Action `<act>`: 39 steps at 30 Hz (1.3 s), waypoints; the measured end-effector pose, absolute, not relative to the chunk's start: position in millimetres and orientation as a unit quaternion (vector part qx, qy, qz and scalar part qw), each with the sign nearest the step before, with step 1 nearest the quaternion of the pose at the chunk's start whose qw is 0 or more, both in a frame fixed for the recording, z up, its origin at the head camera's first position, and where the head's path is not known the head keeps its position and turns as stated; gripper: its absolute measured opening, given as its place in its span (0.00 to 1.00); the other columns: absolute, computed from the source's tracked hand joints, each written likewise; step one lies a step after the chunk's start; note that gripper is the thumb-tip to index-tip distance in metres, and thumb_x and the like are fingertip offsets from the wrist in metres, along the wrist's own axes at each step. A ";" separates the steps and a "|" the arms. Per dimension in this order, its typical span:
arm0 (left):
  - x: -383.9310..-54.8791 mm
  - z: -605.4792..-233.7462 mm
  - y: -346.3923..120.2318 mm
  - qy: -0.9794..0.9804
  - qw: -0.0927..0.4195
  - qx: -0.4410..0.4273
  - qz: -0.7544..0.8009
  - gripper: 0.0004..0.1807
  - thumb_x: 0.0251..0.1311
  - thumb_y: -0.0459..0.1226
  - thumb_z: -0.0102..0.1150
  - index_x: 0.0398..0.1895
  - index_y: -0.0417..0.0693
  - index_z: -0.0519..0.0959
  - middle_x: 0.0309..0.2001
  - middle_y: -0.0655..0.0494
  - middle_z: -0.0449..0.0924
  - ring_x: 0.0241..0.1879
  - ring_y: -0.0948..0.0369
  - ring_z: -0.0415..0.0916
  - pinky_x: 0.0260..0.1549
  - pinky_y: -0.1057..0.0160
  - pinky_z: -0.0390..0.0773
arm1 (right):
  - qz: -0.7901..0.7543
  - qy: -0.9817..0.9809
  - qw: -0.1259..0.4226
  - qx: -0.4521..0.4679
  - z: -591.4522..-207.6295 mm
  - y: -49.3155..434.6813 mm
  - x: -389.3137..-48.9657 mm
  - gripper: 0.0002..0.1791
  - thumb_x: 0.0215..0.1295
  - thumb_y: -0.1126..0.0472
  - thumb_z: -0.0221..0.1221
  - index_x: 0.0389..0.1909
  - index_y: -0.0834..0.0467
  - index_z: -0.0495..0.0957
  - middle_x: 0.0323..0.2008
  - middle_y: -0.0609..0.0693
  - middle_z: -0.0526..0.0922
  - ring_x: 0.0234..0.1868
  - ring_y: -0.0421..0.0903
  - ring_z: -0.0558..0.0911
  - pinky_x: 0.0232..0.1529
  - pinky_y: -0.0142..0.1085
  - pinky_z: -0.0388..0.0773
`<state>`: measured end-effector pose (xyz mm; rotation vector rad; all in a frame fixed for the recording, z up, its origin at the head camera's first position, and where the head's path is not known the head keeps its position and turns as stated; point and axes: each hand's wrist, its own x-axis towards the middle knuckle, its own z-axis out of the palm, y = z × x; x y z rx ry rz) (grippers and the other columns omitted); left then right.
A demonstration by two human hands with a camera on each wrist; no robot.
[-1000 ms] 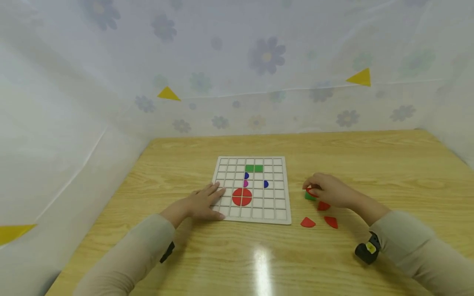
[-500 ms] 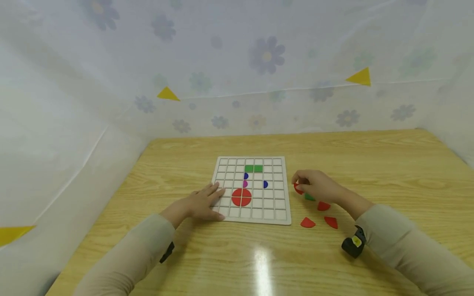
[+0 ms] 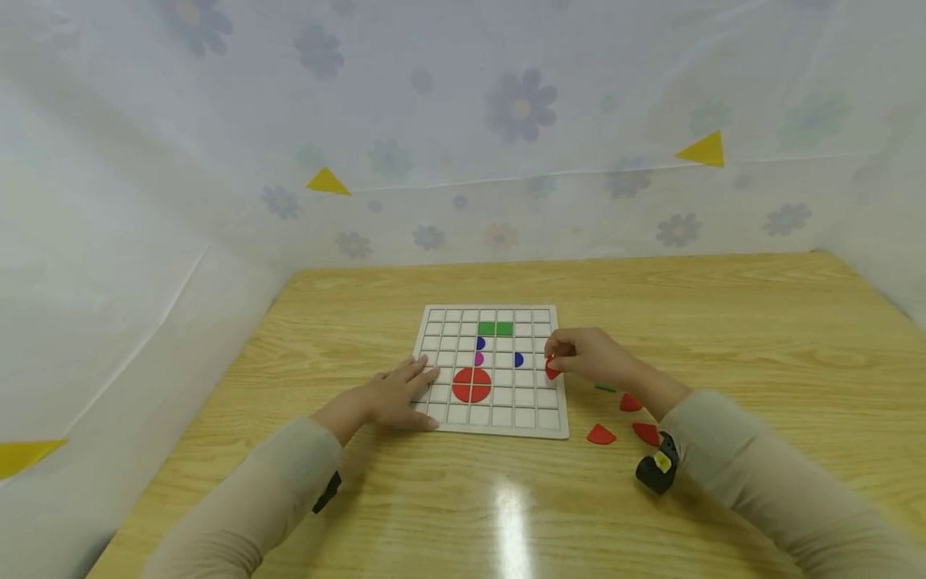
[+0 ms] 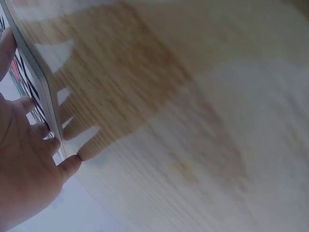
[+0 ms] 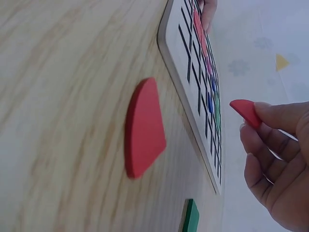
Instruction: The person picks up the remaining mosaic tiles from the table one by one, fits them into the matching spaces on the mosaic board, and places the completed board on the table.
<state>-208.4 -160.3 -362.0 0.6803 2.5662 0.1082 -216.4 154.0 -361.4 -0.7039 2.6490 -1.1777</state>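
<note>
In the head view my left hand (image 3: pixel 394 400) lies with fingers spread on the left edge of a white grid board (image 3: pixel 524 417). My right hand (image 3: pixel 596 355) is over the board's right edge, pinching a red quarter-circle piece (image 3: pixel 552 368) between thumb and fingers. The right wrist view shows this red piece (image 5: pixel 245 110) tilted at the fingertips. On the board sit red quarter pieces (image 3: pixel 463 376) forming a circle, two green squares (image 3: pixel 504 329), a pink half-circle (image 3: pixel 479 359) and two blue half-circles (image 3: pixel 518 359).
Right of the board, a red quarter piece (image 3: pixel 600 435), two more red pieces (image 3: pixel 630 402) and a green piece (image 3: pixel 605 388) partly hidden by my right hand lie on the wooden table (image 3: pixel 405 507). A flowered white curtain (image 3: pixel 463 121) stands behind the table.
My right hand has moved left with the red quarter-circle piece, from above the loose pieces to the board's right edge. My left hand has stayed in place.
</note>
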 end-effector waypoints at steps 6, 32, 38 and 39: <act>-209.1 -361.2 -159.6 0.936 0.244 0.250 0.045 0.45 0.50 0.59 0.49 0.67 0.53 0.44 0.67 0.51 0.34 0.64 0.54 0.29 0.55 0.46 0.44 | -0.417 0.873 0.082 -0.237 -360.4 142.8 -221.1 0.03 0.56 0.68 0.55 0.31 0.60 0.74 0.28 0.47 0.77 0.31 0.42 0.75 0.31 0.34 0.71; -208.1 -365.9 -162.0 0.937 0.242 0.249 0.041 0.45 0.50 0.59 0.49 0.67 0.53 0.43 0.67 0.51 0.34 0.64 0.53 0.28 0.55 0.45 0.44 | -0.428 0.872 0.086 -0.221 -373.3 107.1 -233.9 0.03 0.53 0.67 0.57 0.27 0.57 0.73 0.26 0.47 0.75 0.28 0.43 0.74 0.30 0.35 0.70; -207.6 -365.8 -160.7 0.937 0.239 0.252 0.037 0.45 0.50 0.59 0.49 0.67 0.53 0.43 0.67 0.50 0.33 0.64 0.53 0.28 0.55 0.44 0.45 | -0.413 0.876 0.087 -0.234 -374.2 103.7 -234.2 0.03 0.53 0.68 0.57 0.28 0.57 0.74 0.26 0.46 0.75 0.28 0.41 0.74 0.31 0.34 0.70; -207.4 -365.4 -160.3 0.937 0.240 0.252 0.038 0.45 0.50 0.59 0.49 0.67 0.52 0.43 0.67 0.50 0.34 0.64 0.53 0.29 0.55 0.44 0.45 | -0.411 0.876 0.088 -0.236 -374.0 103.5 -234.2 0.03 0.53 0.68 0.57 0.28 0.58 0.74 0.26 0.46 0.75 0.28 0.41 0.74 0.31 0.35 0.70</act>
